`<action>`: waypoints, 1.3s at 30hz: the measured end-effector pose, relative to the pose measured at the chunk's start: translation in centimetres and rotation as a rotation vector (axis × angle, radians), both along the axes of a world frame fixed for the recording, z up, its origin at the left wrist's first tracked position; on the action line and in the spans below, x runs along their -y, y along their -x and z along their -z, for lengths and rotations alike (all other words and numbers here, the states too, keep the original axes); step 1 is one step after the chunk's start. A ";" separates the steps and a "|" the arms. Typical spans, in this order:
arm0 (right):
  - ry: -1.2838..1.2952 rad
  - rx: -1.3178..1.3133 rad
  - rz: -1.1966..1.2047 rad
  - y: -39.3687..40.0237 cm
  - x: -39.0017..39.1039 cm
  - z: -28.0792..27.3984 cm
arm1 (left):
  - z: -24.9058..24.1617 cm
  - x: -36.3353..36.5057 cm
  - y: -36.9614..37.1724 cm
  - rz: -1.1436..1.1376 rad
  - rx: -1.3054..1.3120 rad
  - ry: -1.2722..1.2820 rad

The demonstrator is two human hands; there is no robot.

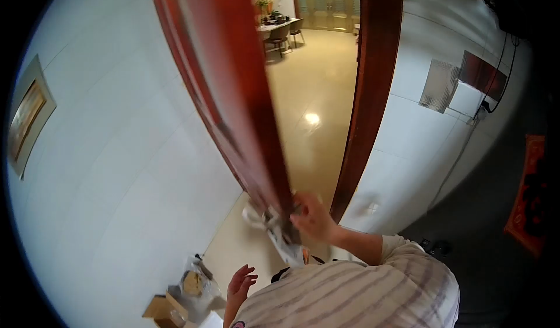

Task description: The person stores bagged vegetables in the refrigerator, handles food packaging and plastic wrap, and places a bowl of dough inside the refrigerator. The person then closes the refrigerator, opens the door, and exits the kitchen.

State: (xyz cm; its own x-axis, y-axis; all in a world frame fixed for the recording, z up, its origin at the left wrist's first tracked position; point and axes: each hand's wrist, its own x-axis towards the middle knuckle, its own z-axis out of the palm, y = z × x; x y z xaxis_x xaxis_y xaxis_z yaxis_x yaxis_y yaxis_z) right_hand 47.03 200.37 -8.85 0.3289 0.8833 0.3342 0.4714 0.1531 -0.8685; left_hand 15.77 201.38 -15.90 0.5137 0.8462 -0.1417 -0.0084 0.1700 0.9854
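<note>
A reddish-brown door (256,100) stands partly open in front of me, smeared by motion. My right hand (313,217) is at the door's free edge, low down, with its fingers curled against it; blur hides whether they grip the edge or a handle. On the door's left face, near that hand, hangs something whitish (283,243), perhaps a bag, too blurred to name. My left hand (241,281) is held low at my side, fingers loosely bent and apart, holding nothing.
The dark red door frame (376,89) rises on the right. Beyond it are a shiny tiled floor (315,89) and a table with chairs (280,33). An open cardboard box (166,310) and a clear plastic bag (192,281) lie by the left wall.
</note>
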 end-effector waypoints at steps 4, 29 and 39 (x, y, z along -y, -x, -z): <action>-0.015 0.042 -0.507 0.0 -4.2 1.6 | -1.9 -6.1 -0.3 -0.104 0.307 -0.126; 0.652 0.241 -0.466 -38.0 -55.6 25.7 | 9.7 -44.8 -16.1 -0.610 -0.397 0.453; 0.857 0.190 -0.274 -50.7 -67.3 19.5 | 13.2 -74.1 -31.5 -0.141 -0.457 0.268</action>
State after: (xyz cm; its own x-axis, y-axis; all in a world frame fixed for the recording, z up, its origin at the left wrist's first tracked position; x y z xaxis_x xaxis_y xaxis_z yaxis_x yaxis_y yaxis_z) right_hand 97.71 267.71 -28.38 0.0777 0.8926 -0.4441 0.6603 -0.3798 -0.6479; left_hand 47.27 275.43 -29.06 0.2335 0.8063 -0.5435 0.3694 0.4435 0.8166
